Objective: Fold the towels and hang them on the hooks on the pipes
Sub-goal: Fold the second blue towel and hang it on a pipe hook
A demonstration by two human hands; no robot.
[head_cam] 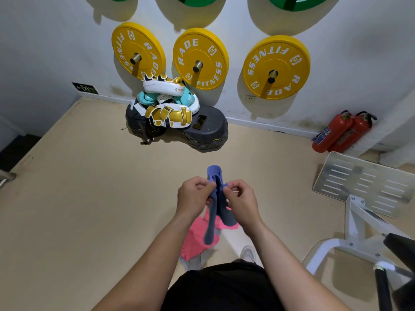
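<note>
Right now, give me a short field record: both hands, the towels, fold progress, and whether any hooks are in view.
left hand: pinches blue towel near its top
right hand: pinches same towel, close beside left
blue towel: bunched, hanging between hands, not folded
pink towel: crumpled below hands; support unclear
hooks, pipes: none in view
surroundings: yellow weight plates on wall, red fire extinguishers at right

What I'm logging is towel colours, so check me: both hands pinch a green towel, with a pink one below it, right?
No: the head view shows the left hand and right hand pinching a blue towel, not a green one, with a pink towel below it.
</note>
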